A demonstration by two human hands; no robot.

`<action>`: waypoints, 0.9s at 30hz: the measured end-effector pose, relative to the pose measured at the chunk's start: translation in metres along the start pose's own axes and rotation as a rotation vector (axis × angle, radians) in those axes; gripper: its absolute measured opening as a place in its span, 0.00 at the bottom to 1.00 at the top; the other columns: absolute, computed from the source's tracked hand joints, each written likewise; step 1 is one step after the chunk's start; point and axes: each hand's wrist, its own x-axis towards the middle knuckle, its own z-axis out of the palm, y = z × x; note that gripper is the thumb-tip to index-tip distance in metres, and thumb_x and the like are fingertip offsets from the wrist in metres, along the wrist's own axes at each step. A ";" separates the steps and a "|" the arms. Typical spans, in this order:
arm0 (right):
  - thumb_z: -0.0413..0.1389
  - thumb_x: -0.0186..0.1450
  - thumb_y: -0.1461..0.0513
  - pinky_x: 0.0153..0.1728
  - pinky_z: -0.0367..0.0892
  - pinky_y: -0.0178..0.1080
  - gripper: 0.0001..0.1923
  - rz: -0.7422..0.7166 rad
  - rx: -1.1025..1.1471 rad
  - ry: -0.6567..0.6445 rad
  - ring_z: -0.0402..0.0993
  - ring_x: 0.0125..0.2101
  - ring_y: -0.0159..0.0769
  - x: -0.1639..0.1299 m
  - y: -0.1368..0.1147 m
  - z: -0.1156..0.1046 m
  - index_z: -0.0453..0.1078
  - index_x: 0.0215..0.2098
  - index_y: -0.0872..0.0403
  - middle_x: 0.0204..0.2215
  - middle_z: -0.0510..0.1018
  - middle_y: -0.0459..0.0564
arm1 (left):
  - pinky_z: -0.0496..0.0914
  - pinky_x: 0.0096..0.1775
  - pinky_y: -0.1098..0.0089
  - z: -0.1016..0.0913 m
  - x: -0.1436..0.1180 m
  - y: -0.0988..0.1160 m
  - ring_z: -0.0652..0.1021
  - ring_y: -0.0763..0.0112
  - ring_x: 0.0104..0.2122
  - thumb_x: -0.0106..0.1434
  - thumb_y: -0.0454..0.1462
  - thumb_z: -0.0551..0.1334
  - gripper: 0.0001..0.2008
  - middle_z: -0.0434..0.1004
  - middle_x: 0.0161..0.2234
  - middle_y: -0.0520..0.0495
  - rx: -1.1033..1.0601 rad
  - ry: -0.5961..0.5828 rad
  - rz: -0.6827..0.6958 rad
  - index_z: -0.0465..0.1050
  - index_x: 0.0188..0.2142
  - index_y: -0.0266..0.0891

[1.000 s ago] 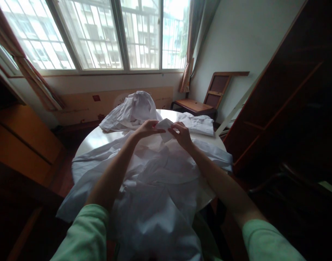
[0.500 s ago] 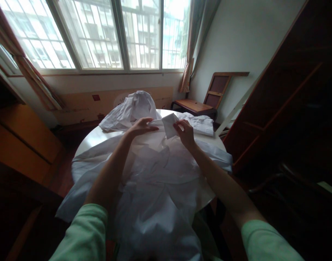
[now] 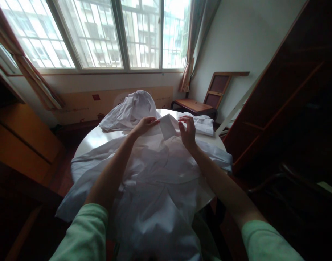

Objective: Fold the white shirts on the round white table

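A white garment [image 3: 160, 181] lies spread over a round white table [image 3: 95, 139], hanging over its near edge. My left hand [image 3: 145, 125] and my right hand [image 3: 188, 132] hold up a folded end of it, a flat cuff-like piece [image 3: 168, 127], above the cloth at the table's far side. The left hand pinches its left edge, and the right hand grips its right edge with the fingers raised.
A crumpled heap of white cloth [image 3: 130, 110] sits at the table's far left, a folded white piece [image 3: 202, 125] at the far right. A wooden chair [image 3: 206, 99] stands behind, a dark cabinet [image 3: 291, 101] to the right, a wooden unit [image 3: 21, 141] left.
Both hands moved slightly away from me and lifted the folded piece higher. The right hand's fingers have straightened upward along its edge.
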 end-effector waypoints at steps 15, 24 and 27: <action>0.57 0.54 0.52 0.23 0.58 0.32 0.14 0.269 0.189 -0.590 0.62 0.20 0.27 -0.006 0.018 0.013 0.71 0.22 0.56 0.17 0.68 0.43 | 0.50 0.23 0.75 -0.005 -0.001 -0.004 0.55 0.80 0.20 0.51 0.51 0.61 0.21 0.52 0.18 0.57 -0.028 0.043 -0.033 0.60 0.19 0.36; 0.59 0.54 0.54 0.25 0.62 0.33 0.13 0.240 0.136 -0.528 0.66 0.23 0.29 -0.008 0.016 0.012 0.68 0.22 0.55 0.20 0.72 0.45 | 0.58 0.27 0.76 -0.004 -0.006 0.002 0.65 0.77 0.25 0.51 0.50 0.62 0.21 0.70 0.26 0.51 -0.025 0.020 -0.009 0.74 0.35 0.34; 0.58 0.54 0.56 0.27 0.64 0.34 0.11 0.178 0.149 -0.506 0.68 0.24 0.30 -0.009 0.011 0.013 0.67 0.23 0.55 0.22 0.73 0.46 | 0.55 0.24 0.76 0.000 -0.005 0.002 0.62 0.78 0.22 0.53 0.51 0.60 0.22 0.66 0.21 0.53 -0.043 0.035 -0.009 0.75 0.31 0.33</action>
